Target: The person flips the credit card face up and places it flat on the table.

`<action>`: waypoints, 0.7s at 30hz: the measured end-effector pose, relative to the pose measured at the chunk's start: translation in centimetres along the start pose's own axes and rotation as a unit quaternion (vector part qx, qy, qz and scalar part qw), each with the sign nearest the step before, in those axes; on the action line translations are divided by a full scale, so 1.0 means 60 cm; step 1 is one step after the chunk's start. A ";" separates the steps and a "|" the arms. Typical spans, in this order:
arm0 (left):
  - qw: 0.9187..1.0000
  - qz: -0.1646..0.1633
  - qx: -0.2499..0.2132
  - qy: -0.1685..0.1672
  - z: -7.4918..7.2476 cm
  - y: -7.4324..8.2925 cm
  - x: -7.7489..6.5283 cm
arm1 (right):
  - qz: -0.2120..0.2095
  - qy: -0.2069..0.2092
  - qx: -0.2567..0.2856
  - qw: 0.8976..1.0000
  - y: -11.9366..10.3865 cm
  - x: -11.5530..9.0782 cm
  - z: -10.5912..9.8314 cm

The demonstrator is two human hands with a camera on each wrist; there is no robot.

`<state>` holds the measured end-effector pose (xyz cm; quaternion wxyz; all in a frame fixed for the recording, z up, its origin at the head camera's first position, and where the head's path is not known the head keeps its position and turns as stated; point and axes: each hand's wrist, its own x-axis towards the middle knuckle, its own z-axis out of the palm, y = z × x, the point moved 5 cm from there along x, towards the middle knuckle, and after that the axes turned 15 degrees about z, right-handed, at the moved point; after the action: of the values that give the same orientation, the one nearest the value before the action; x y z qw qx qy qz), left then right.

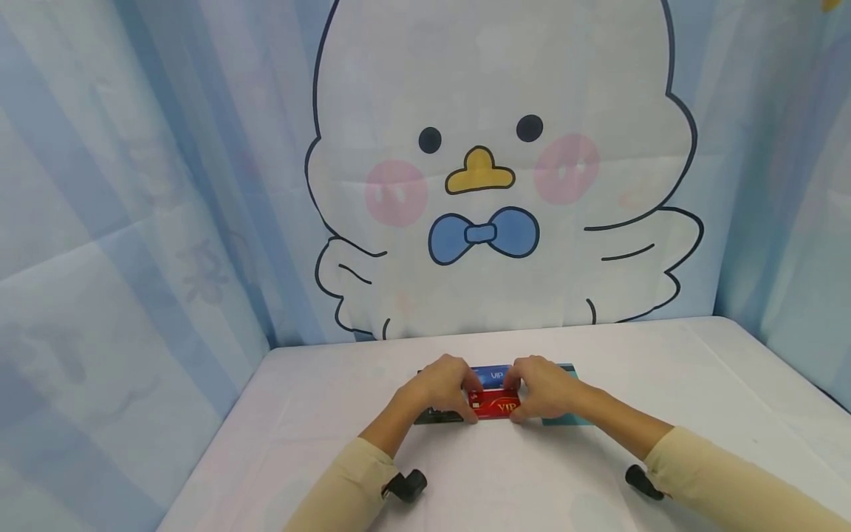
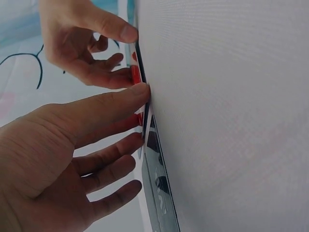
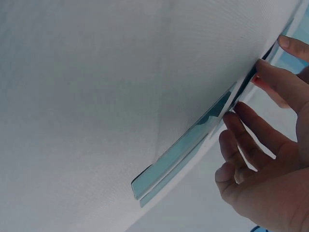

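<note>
A red card with gold VIP lettering lies between the two hands at the middle of the table. My left hand pinches its left end, thumb at the near corner and index finger at the far one. At its right end my right hand pinches in the same way. Just behind is a blue VIP card, partly covered by fingertips. A dark card shows under the left hand. Teal cards stick out from beneath the right hand. The left wrist view has the red card edge-on.
The cards sit on a table with a pale cloth. Behind it hangs a curtain printed with a white cartoon bird in a blue bow tie. Striped blue fabric borders the left side. Small black devices are worn at both wrists.
</note>
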<state>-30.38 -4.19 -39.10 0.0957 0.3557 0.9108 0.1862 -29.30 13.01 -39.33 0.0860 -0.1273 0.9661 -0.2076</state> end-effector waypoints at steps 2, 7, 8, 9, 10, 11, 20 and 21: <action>1.000 -0.001 0.001 -0.001 0.000 0.000 0.000 | 0.002 -0.001 0.000 1.000 0.000 0.001 0.000; 1.000 -0.002 0.007 0.000 0.001 0.001 0.001 | 0.011 -0.003 -0.001 1.000 0.002 0.001 0.001; 1.000 -0.003 0.008 0.000 0.001 0.002 0.001 | 0.012 -0.002 0.001 1.000 0.002 0.000 0.001; 1.000 -0.003 0.007 0.000 0.001 0.002 0.001 | 0.011 -0.003 0.002 1.000 0.001 0.000 0.000; 1.000 -0.004 0.006 0.000 0.001 0.002 0.001 | 0.013 -0.003 0.003 1.000 0.001 -0.001 0.000; 1.000 -0.005 0.005 0.000 0.001 0.002 0.000 | 0.014 -0.004 0.004 1.000 0.001 -0.001 0.000; 1.000 -0.004 0.013 -0.003 0.003 0.004 0.000 | 0.011 -0.003 0.004 1.000 0.000 -0.003 0.000; 1.000 -0.003 0.016 -0.003 0.004 0.004 0.000 | 0.013 -0.003 0.004 1.000 0.001 -0.003 0.001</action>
<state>-30.14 -3.97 -39.20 0.0936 0.3547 0.9145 0.1706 -29.16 13.12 -39.38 0.0922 -0.1156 0.9665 -0.2099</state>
